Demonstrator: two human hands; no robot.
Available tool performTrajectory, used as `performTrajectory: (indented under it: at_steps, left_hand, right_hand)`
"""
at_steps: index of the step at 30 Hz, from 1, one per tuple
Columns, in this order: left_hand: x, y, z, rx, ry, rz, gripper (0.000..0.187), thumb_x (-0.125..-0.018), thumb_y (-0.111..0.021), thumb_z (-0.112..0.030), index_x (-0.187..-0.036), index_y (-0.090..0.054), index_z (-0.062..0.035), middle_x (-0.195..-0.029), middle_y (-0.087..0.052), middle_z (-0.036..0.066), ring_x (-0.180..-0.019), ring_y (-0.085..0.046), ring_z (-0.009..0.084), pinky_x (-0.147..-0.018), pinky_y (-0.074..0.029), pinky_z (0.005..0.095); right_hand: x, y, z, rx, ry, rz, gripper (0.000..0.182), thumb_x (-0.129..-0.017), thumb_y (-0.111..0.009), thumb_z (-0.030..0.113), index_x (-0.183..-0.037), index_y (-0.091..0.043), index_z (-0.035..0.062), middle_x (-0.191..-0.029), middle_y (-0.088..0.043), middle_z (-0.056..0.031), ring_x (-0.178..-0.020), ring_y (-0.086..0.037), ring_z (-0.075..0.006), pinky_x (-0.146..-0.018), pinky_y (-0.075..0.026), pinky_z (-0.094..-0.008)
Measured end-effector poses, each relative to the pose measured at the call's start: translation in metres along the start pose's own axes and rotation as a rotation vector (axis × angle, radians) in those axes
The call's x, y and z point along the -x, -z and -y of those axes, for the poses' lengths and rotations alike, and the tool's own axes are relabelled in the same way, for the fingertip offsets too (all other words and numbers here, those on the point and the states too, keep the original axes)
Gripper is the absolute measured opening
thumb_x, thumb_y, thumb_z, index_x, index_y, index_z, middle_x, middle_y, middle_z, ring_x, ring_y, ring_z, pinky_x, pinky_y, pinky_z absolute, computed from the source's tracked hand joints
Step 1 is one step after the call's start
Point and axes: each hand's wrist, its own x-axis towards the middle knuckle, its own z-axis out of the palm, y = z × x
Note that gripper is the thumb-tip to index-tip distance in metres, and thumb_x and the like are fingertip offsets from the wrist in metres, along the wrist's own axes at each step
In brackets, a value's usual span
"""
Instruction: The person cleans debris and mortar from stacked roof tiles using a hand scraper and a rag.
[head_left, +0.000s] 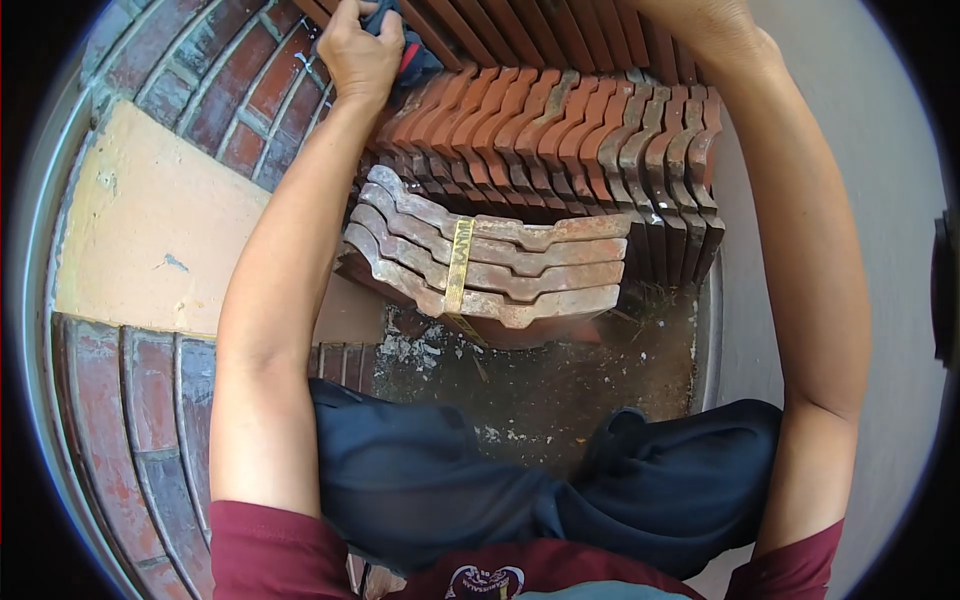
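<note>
My left hand [362, 55] is at the top, its fingers closed on a dark, cloth-like item with a red patch [412, 55], whose kind I cannot make out. At the top edge my right hand [705, 25] shows only its wrist and back; its fingers are out of the frame. Below and between my arms lies a small stack of weathered roof tiles [540, 275], bound by a yellow printed strap [460, 265]. Behind it stands a long row of orange-red roof tiles [540, 115], packed on edge. Neither hand touches the strapped stack.
More brown tiles [520, 30] line the back. A brick wall or paving [150, 400] with a plain beige panel [170, 230] is on the left, and a smooth grey wall [900, 300] on the right. My bent knees are close to the dirty, debris-strewn floor [520, 390].
</note>
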Motion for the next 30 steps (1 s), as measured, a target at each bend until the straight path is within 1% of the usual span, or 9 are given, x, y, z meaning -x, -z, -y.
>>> performTrajectory:
  at_steps: [4, 7, 11, 14, 16, 19, 22, 27, 30]
  left_hand:
    - [0.049, -0.010, -0.012, -0.116, -0.020, 0.306, 0.019, -0.076, -0.075, -0.017, -0.081, -0.065, -0.0023, -0.083, -0.070, 0.018, -0.077, -0.068, 0.0388, -0.072, -0.055, 0.0464]
    - [0.050, -0.008, -0.040, -0.186, 0.207, 0.332, 0.017, -0.075, -0.073, -0.019, -0.082, -0.069, -0.0036, -0.083, -0.071, 0.019, -0.078, -0.070, 0.0391, -0.077, -0.055, 0.0478]
    - [0.028, -0.008, -0.024, -0.156, 0.295, 0.229, 0.025, -0.070, -0.076, -0.029, -0.082, -0.077, -0.0072, -0.077, -0.072, 0.017, -0.077, -0.071, 0.0334, -0.079, -0.055, 0.0405]
    - [-0.003, 0.011, -0.029, -0.151, 0.247, 0.143, 0.027, -0.070, -0.073, -0.026, -0.086, -0.077, -0.0042, -0.081, -0.072, 0.021, -0.078, -0.072, 0.0365, -0.080, -0.056, 0.0409]
    - [-0.017, 0.013, -0.017, -0.208, 0.281, 0.144, 0.032, -0.072, -0.075, -0.033, -0.091, -0.079, -0.0076, -0.080, -0.074, 0.018, -0.077, -0.072, 0.0324, -0.080, -0.055, 0.0392]
    - [-0.009, 0.011, -0.018, -0.199, 0.211, 0.090, 0.031, -0.074, -0.076, -0.032, -0.093, -0.078, -0.0070, -0.081, -0.074, 0.018, -0.077, -0.072, 0.0318, -0.079, -0.055, 0.0380]
    - [0.018, 0.014, -0.039, -0.094, 0.196, 0.277, 0.024, -0.075, -0.074, -0.022, -0.089, -0.077, -0.0031, -0.083, -0.073, 0.021, -0.081, -0.072, 0.0366, -0.083, -0.055, 0.0414]
    - [0.067, -0.008, -0.046, -0.015, -0.196, 0.398, 0.016, -0.082, -0.068, -0.009, -0.094, -0.077, -0.0028, -0.090, -0.073, 0.018, -0.086, -0.069, 0.0352, -0.084, -0.055, 0.0409]
    - [0.062, 0.001, -0.042, 0.141, -0.357, 0.643, 0.019, -0.081, -0.070, -0.008, -0.098, -0.076, -0.0020, -0.091, -0.071, 0.015, -0.090, -0.066, 0.0327, -0.084, -0.054, 0.0381]
  right_hand:
    - [0.010, -0.012, -0.011, 0.054, 0.067, 0.057, 0.031, -0.084, -0.073, 0.011, -0.103, -0.050, 0.0016, -0.076, -0.059, -0.0214, -0.072, -0.064, -0.0397, -0.066, -0.050, -0.0433]
    - [0.011, -0.011, -0.008, 0.059, 0.071, 0.115, 0.031, -0.084, -0.072, 0.010, -0.102, -0.049, 0.0013, -0.076, -0.059, -0.0218, -0.075, -0.063, -0.0424, -0.066, -0.049, -0.0442]
    - [0.004, -0.008, -0.010, 0.066, 0.087, 0.065, 0.032, -0.084, -0.072, 0.012, -0.102, -0.049, 0.0006, -0.078, -0.060, -0.0235, -0.077, -0.064, -0.0434, -0.068, -0.050, -0.0450]
    - [0.001, -0.003, -0.012, 0.092, 0.094, 0.036, 0.033, -0.083, -0.072, 0.013, -0.103, -0.050, 0.0001, -0.079, -0.061, -0.0248, -0.078, -0.064, -0.0444, -0.069, -0.050, -0.0458]
    - [0.002, -0.003, -0.018, 0.094, 0.147, -0.004, 0.033, -0.083, -0.072, 0.013, -0.103, -0.050, -0.0002, -0.080, -0.062, -0.0254, -0.079, -0.064, -0.0451, -0.070, -0.051, -0.0463]
    - [0.011, -0.007, -0.023, 0.058, 0.075, 0.038, 0.033, -0.083, -0.072, 0.013, -0.103, -0.050, -0.0004, -0.081, -0.062, -0.0260, -0.081, -0.064, -0.0459, -0.071, -0.051, -0.0474]
    - [0.019, -0.014, -0.028, 0.089, 0.090, 0.054, 0.033, -0.083, -0.073, 0.013, -0.103, -0.049, -0.0004, -0.082, -0.062, -0.0270, -0.083, -0.063, -0.0469, -0.072, -0.051, -0.0484]
    - [0.028, -0.020, -0.034, 0.092, 0.071, 0.109, 0.034, -0.083, -0.073, 0.013, -0.102, -0.049, -0.0001, -0.083, -0.062, -0.0275, -0.084, -0.062, -0.0479, -0.072, -0.050, -0.0492]
    - [0.028, -0.020, -0.030, 0.108, 0.040, 0.128, 0.034, -0.083, -0.073, 0.013, -0.102, -0.049, 0.0000, -0.082, -0.062, -0.0274, -0.084, -0.062, -0.0478, -0.072, -0.050, -0.0490]
